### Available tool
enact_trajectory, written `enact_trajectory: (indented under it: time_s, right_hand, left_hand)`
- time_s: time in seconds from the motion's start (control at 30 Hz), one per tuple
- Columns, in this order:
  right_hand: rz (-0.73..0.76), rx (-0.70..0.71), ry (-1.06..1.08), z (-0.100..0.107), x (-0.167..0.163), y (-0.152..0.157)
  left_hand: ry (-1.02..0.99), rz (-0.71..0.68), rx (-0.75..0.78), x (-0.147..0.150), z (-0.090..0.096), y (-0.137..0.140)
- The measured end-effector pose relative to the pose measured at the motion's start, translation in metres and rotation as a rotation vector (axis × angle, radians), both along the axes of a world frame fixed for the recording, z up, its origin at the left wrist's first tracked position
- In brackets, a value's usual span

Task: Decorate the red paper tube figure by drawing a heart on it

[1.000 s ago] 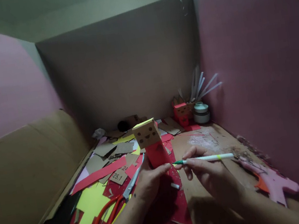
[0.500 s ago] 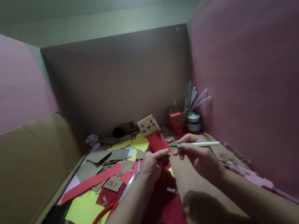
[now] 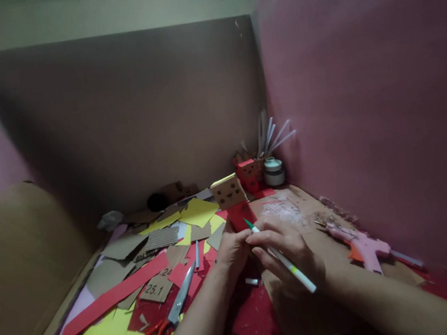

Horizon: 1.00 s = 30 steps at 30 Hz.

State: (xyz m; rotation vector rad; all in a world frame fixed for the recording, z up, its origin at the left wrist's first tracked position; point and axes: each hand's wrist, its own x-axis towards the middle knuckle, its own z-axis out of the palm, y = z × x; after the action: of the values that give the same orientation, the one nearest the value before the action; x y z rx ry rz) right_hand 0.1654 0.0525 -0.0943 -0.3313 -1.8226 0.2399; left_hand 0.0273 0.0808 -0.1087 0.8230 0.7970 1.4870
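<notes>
Left hand (image 3: 232, 252) gripping figure (image 3: 232, 199); right hand (image 3: 291, 243) pinching pen (image 3: 292, 267).
Figure is rising beyond the left hand's thumb, red body low, boxy head leaning left. Pen's long axis is slanting up-left from the right hand, green tip nearing the body's right side; contact unclear. Hands are sitting close together.

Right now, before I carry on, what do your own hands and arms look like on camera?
The left hand and right hand are ungloved. The left forearm and right forearm show no sleeve, watch or bracelet. A small spot marks the left wrist; I can't make out any rings.
</notes>
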Motion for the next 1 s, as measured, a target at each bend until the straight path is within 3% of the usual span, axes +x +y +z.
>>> enact_trajectory:
  time_s: [0.07,0.2,0.27,0.43,0.53,0.73,1.0]
  right_hand:
    - [-0.038,0.071,-0.080,0.000,0.002,0.000]
    - [-0.057,0.002,0.003,-0.004,0.006,0.003]
    - [-0.052,-0.138,0.074,-0.006,0.007,0.003]
    - [0.123,-0.685,0.306,0.000,0.008,0.008]
    - [0.278,-0.854,0.431,0.001,0.005,0.016]
    - [0.297,-0.889,0.440,-0.002,0.001,0.018]
    - [0.097,-0.795,0.338,0.015,0.004,0.003]
  left_hand:
    - [0.000,-0.005,0.017,0.002,0.000,-0.002]
    - [-0.011,-0.021,0.037,0.006,-0.008,-0.001]
    - [-0.003,-0.027,0.035,0.006,-0.013,0.000]
    - [0.030,-0.049,0.030,0.003,-0.017,0.000]
    - [0.047,-0.076,0.046,-0.001,-0.015,0.000]
    - [0.072,-0.090,0.077,-0.008,-0.009,-0.002]
    - [0.115,0.015,0.084,-0.006,-0.001,-0.014]
